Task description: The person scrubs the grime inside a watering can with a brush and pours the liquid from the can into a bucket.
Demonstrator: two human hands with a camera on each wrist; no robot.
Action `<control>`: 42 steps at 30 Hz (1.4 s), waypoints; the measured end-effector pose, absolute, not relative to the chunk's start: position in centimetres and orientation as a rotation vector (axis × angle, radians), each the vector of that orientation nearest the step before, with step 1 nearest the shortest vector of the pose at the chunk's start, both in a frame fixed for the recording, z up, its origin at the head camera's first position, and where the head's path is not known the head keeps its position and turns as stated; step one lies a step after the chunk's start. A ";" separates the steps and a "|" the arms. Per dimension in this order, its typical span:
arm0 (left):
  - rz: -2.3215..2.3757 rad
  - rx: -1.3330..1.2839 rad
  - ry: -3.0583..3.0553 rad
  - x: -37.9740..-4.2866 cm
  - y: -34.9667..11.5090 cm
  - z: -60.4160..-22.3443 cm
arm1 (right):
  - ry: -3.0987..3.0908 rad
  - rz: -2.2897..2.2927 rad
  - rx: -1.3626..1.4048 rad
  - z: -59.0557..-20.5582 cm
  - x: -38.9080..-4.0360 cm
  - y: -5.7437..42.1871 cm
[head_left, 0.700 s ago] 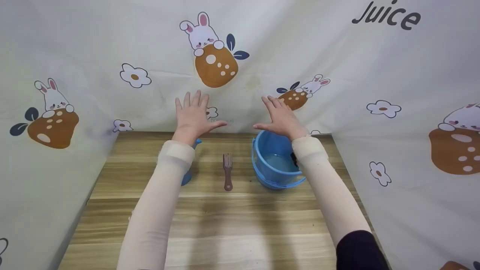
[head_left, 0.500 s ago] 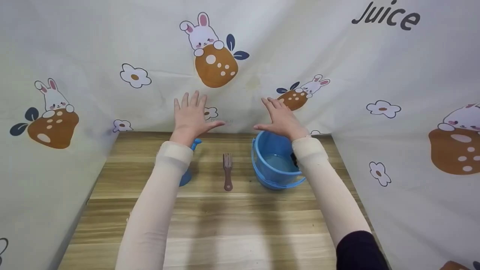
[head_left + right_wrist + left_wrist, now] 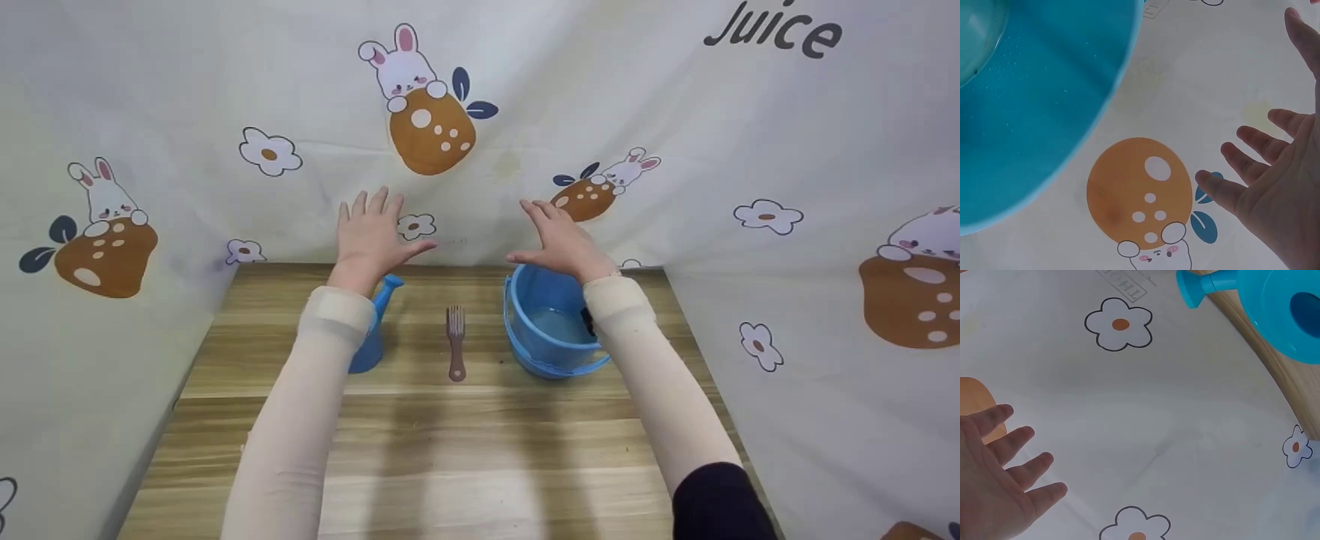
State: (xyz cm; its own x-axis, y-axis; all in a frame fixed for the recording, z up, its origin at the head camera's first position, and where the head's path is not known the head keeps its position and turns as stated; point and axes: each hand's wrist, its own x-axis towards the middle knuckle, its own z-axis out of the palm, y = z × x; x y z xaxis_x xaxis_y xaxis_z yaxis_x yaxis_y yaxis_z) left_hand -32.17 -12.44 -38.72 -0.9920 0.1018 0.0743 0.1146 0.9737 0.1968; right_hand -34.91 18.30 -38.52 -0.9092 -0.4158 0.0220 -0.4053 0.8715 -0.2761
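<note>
Rm to pass btwn watering can [image 3: 368,351] & blue bucket [image 3: 547,292] — brown fork [image 3: 457,346] lies flat mid-gap, tho.

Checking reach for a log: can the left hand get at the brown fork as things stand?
Likely yes: the left hand holds nothing, and the brown fork lies uncovered between the watering can and the bucket, touching neither.

Pale, creased cloth [image 3: 540,82] printed with rabbits [image 3: 406,73], brown fruit [image 3: 431,150], outlined flowers [image 3: 270,152] and the dark word "Juice" [image 3: 774,30] walls in the back and both sides of a striped wood-grain surface [image 3: 420,442], where a soft patch of light [image 3: 484,499] shines near the front.
</note>
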 end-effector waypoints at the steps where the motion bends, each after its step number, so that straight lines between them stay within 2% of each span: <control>1: -0.317 -0.169 -3.054 -32.1 -12.5 -38.7 | 3.001 -0.430 -0.657 -38.5 -34.9 18.3; 22: -0.353 -0.225 -2.995 -31.1 -13.7 -39.3 | 2.933 -0.437 -0.705 -39.0 -34.4 18.0; 42: -0.432 -0.191 -2.983 -29.3 -16.2 -41.8 | 2.877 -0.428 -0.741 -39.7 -33.6 17.1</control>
State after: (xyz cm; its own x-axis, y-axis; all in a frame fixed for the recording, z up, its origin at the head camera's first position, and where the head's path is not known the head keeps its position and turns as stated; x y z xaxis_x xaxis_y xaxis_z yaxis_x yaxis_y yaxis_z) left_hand -29.30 -16.23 -41.77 -0.9847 0.1071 0.1377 0.1418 0.9512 0.2741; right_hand -33.64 17.14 -39.73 -0.8689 -0.4910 -0.0633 -0.4513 0.8381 -0.3066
